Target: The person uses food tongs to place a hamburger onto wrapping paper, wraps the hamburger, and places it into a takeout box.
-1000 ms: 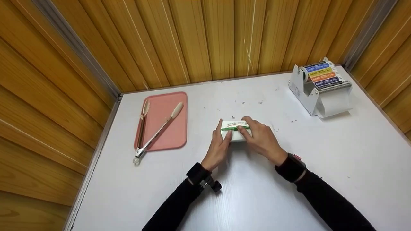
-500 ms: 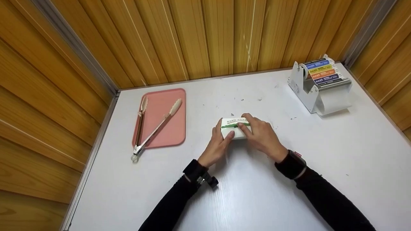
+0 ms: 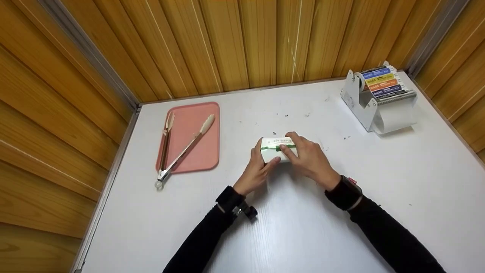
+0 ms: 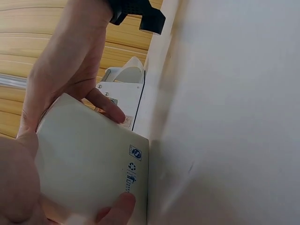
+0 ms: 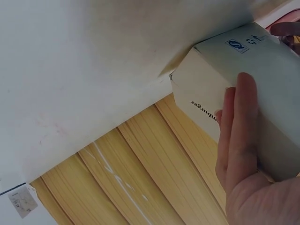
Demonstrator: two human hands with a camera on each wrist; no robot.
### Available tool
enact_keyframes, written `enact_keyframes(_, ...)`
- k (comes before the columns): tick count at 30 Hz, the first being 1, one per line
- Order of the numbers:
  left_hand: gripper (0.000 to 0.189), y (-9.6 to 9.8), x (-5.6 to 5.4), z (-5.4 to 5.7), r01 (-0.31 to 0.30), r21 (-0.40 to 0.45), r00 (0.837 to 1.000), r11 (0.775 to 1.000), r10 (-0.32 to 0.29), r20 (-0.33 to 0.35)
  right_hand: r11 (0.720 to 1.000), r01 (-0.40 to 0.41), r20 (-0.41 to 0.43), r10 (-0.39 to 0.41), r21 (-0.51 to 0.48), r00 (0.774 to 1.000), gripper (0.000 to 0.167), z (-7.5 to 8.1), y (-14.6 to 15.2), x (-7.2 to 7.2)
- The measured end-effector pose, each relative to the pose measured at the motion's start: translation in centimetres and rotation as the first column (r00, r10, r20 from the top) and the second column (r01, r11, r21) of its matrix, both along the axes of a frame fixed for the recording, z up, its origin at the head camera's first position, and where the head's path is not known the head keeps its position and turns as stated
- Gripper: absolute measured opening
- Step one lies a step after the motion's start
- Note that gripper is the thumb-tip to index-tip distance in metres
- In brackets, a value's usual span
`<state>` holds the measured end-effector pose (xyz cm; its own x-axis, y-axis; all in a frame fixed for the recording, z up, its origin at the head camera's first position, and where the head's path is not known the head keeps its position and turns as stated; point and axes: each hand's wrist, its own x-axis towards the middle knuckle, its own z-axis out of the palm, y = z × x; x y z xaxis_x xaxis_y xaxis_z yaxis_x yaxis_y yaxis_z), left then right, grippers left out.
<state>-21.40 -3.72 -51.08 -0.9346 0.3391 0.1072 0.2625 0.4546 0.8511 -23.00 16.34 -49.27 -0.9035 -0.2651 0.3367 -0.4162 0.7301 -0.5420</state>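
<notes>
A white paper hamburger box [image 3: 269, 154] with a green stripe and green tab across its top sits on the table, between both hands. My left hand [image 3: 253, 175] holds its left side, fingers along that side and thumb on the front face. My right hand [image 3: 311, 163] grips the right side, its thumb on top at the green tab and its fingers over the far right edge. Blue marks show on the box [image 4: 84, 154] in the left wrist view. Part of the word hamburger shows on a side of the box [image 5: 197, 93] in the right wrist view.
A pink tray [image 3: 193, 155] lies at the left, with metal tongs [image 3: 184, 152] spread across it, their ring end past its near edge. A white label dispenser [image 3: 360, 102] with several coloured rolls stands at the back right. Wooden-plank walls [image 3: 257, 45] border the table.
The left thumb has slid rightward along the front of the box. Both hands keep hold of it, and the whole head view has shifted slightly.
</notes>
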Motion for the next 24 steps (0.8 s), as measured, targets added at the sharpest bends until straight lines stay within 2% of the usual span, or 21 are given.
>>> enact_keyframes(3, 0.087, -0.1, 0.0, 0.1, -0.012, 0.001, 1.000, 1.000, 0.012, 0.020, 1.000, -0.006, -0.001, 0.006, -0.008, 1.000, 0.040, 0.0, 0.1, -0.1)
enact_keyframes(5, 0.087, -0.2, 0.0, 0.3, -0.018, 0.031, 0.998, 0.999, 0.016, 0.053, 1.000, -0.019, 0.001, 0.019, -0.004, 1.000, 0.041, 0.0, 0.2, -0.2)
enact_keyframes(10, 0.074, -0.5, -0.1, 1.0, -0.034, 0.124, 0.989, 0.992, 0.016, 0.148, 0.996, -0.085, 0.042, 0.084, 0.011, 0.996, 0.048, 0.4, 0.6, -0.2)
enact_keyframes(14, 0.067, -0.3, -0.1, 1.0, -0.076, 0.163, 0.981, 0.984, 0.045, 0.188, 0.994, -0.107, 0.065, 0.107, -0.003, 0.992, 0.042, 0.5, 0.7, -0.1)
enact_keyframes(18, 0.065, 0.1, 0.0, 0.8, -0.112, 0.182, 0.976, 0.977, 0.073, 0.206, 0.998, -0.067, 0.055, 0.067, -0.010, 0.996, 0.036, 0.4, 0.4, 0.1)
enact_keyframes(24, 0.065, 0.4, 0.3, 0.9, -0.140, 0.184, 0.974, 0.973, 0.103, 0.200, 0.999, 0.027, 0.047, -0.029, 0.035, 0.998, 0.042, 0.5, 0.1, 0.5)
